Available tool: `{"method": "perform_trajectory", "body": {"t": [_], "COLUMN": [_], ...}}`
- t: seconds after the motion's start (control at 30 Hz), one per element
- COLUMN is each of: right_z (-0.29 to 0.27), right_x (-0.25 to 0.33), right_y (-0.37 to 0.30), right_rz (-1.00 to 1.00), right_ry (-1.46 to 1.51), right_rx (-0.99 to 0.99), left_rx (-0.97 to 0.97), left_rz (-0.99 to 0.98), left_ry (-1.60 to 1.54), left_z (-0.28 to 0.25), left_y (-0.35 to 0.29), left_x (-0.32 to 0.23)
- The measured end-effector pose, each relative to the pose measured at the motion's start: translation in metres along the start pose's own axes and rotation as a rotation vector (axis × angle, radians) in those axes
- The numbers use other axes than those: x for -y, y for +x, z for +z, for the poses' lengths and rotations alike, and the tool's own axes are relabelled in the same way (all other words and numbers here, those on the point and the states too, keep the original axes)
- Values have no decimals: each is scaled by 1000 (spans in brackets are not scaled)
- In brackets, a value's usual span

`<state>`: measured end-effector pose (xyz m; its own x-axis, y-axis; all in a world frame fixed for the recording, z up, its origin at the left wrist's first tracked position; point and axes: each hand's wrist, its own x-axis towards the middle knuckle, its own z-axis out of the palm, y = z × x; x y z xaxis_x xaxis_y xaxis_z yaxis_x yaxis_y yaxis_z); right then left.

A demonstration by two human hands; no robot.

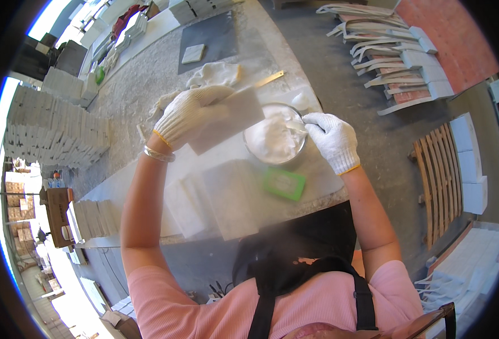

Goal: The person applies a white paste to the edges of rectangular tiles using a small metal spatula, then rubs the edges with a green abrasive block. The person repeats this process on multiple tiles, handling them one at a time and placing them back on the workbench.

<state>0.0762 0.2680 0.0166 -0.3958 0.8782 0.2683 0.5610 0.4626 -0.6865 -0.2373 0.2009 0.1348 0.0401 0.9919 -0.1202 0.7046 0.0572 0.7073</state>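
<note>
My left hand [190, 113], in a white knitted glove, grips a flat pale grey stone tile [241, 118] and holds it tilted over the table, beside the bowl. White powder or paste lies heaped in a round clear bowl [253, 153]. At the bowl's right rim, my right hand [334, 141], gloved too, is closed on a small pale flat tool [296, 126] that reaches into the bowl; its exact kind is unclear. A green block [284, 184] lies just below the bowl. Nearer me, pale stone tiles [230, 198] rest on the table.
Stacked tiles [51, 124] stand on the left. A white cloth [215, 74], a yellow strip [270, 78] and a dark mat [221, 34] bearing a small tile [193, 53] lie farther back. Beyond the table's right edge are a wooden pallet [441, 181] and white blocks with straps [422, 59].
</note>
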Motion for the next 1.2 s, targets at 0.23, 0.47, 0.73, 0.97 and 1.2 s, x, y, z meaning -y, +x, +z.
{"method": "perform_trajectory", "body": {"t": [0.23, 0.47, 0.73, 0.97, 1.2], "right_z": [17, 0, -4, -14, -22], "right_x": [4, 26, 65, 29, 2], "right_y": [7, 19, 23, -12, -52], "right_rz": [239, 277, -271, -236, -100], "right_ry": [149, 559, -49, -180, -239], "right_rx": [200, 160, -144, -175, 19], "left_rx": [90, 141, 144, -19, -45], "left_rz": [99, -22, -14, 127, -3], "left_ry": [-29, 141, 149, 473, -206], "left_z": [10, 11, 11, 12, 13], "left_y": [19, 20, 18, -7, -67], "left_x": [25, 25, 16, -19, -37]}}
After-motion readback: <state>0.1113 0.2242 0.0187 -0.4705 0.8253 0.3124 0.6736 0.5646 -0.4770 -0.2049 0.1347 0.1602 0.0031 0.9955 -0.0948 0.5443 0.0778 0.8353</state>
